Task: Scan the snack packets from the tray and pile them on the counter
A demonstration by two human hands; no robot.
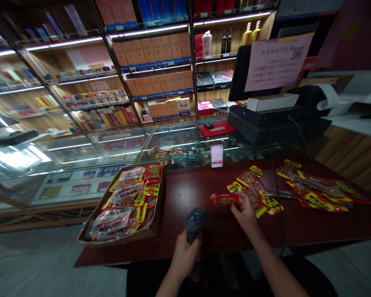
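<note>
One glossy red oblong packet (221,201), likely light, slick, best held by an end, right hand (246,214) pinching there; left hand (185,251) wraps dark-grey plastic scanner (196,219).

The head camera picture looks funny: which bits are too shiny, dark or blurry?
In the head view, white glare washes over the left of the glass counter; shelf light strips shine bright; shadow fills beneath the red-brown table; far-left shelves look slanted and smeared; the small card is pixelated; the barcode scanner is dark with a blue light.
</note>
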